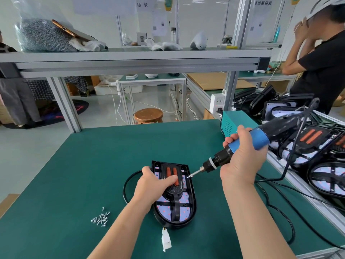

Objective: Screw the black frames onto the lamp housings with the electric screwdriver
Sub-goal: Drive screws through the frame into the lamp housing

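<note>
**Screwdriver bit set to the frame's right side**

Near the middle of the green-matted worktop [84,165] lies a black D-shaped plastic lamp housing [193,202], rounded end toward the near edge. A black ribbed frame with two orange bars [176,201] sits on it. The left grip [153,186], a bare hand, lies over the frame with fingers stretched fairly straight across the orange bars and thumb at the housing's far left corner, pressing rather than clasping. The right grip [242,161] is wrapped tight round the blue barrel of a blue-and-black corded electric screwdriver [261,137], held aslant, its bit tip at the frame's right side. A small heap of silver screws [100,218] lies toward the near left corner. A white plastic connector [166,240] trails from the housing's near end. More black lamp units [326,176] line the right edge
</note>
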`<state>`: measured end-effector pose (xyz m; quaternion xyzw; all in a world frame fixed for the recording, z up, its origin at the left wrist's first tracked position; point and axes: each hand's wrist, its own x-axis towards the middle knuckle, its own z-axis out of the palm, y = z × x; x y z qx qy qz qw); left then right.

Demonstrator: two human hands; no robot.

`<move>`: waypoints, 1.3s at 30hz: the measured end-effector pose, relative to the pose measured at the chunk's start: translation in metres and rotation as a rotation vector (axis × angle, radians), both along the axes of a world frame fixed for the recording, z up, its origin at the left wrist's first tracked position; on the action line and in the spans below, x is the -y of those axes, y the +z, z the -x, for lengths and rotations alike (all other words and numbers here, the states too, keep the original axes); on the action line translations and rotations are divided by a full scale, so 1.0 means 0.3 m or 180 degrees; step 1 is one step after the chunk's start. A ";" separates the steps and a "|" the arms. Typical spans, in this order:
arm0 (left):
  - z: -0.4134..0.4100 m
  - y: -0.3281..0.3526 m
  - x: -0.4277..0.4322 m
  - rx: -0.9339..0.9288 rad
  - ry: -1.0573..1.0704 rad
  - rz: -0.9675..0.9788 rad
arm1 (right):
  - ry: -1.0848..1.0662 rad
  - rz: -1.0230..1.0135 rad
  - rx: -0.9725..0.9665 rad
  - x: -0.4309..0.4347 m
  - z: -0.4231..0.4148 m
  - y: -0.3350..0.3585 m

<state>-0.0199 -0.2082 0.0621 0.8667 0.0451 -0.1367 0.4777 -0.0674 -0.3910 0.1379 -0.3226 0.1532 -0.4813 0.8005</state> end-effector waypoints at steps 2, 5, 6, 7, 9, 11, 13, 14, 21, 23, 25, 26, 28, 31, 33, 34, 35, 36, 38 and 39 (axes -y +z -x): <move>0.000 -0.010 -0.005 -0.0169 0.0075 0.0393 | -0.0058 0.0228 0.0018 -0.001 -0.024 0.019; 0.003 -0.029 -0.015 -0.0158 0.0215 0.0732 | -0.0112 0.0509 0.0007 -0.006 -0.076 0.035; 0.004 -0.033 -0.015 -0.0149 0.0228 0.0787 | -0.0095 0.0572 -0.0005 -0.009 -0.097 0.033; 0.006 -0.034 -0.016 -0.0154 0.0235 0.0823 | -0.0060 0.0632 -0.0034 -0.013 -0.118 0.028; 0.005 -0.036 -0.015 -0.0180 0.0249 0.0851 | 0.0022 0.0749 -0.0145 -0.024 -0.161 0.010; 0.004 -0.039 -0.016 -0.0197 0.0248 0.0879 | 0.0107 0.0855 -0.0263 -0.036 -0.197 -0.013; 0.002 -0.045 -0.017 -0.0196 0.0245 0.0919 | 0.0174 0.0937 -0.0388 -0.045 -0.230 -0.035; 0.000 -0.048 -0.018 -0.0192 0.0246 0.0936 | 0.0200 0.0968 -0.0449 -0.049 -0.243 -0.046; -0.006 -0.056 -0.016 -0.0184 0.0255 0.1023 | 0.0297 0.1079 -0.0629 -0.057 -0.290 -0.096; -0.005 -0.056 -0.016 -0.0172 0.0259 0.1018 | 0.0291 0.1111 -0.0659 -0.058 -0.297 -0.098; -0.005 -0.056 -0.017 -0.0170 0.0269 0.1002 | 0.0297 0.1160 -0.0688 -0.064 -0.301 -0.097; -0.005 -0.056 -0.017 -0.0169 0.0272 0.0996 | 0.0306 0.1179 -0.0701 -0.068 -0.302 -0.097; -0.006 -0.056 -0.016 -0.0172 0.0283 0.0984 | 0.0301 0.1211 -0.0717 -0.073 -0.303 -0.099; -0.005 -0.056 -0.017 -0.0167 0.0298 0.0977 | 0.0253 0.1333 -0.0755 -0.077 -0.303 -0.096; -0.004 -0.055 -0.017 -0.0164 0.0302 0.0971 | 0.0260 0.1404 -0.0776 -0.081 -0.304 -0.092; -0.004 -0.056 -0.017 -0.0161 0.0303 0.0974 | 0.0270 0.1440 -0.0792 -0.084 -0.306 -0.090; -0.004 -0.055 -0.017 -0.0156 0.0305 0.0973 | 0.0271 0.1483 -0.0816 -0.087 -0.306 -0.089; -0.003 -0.056 -0.018 -0.0151 0.0311 0.0970 | 0.0264 0.1528 -0.0846 -0.091 -0.306 -0.088; 0.000 -0.056 -0.018 -0.0140 0.0323 0.0959 | 0.0233 0.1583 -0.0880 -0.097 -0.304 -0.089; 0.000 -0.057 -0.018 -0.0132 0.0324 0.0947 | 0.0218 0.1597 -0.0884 -0.098 -0.302 -0.089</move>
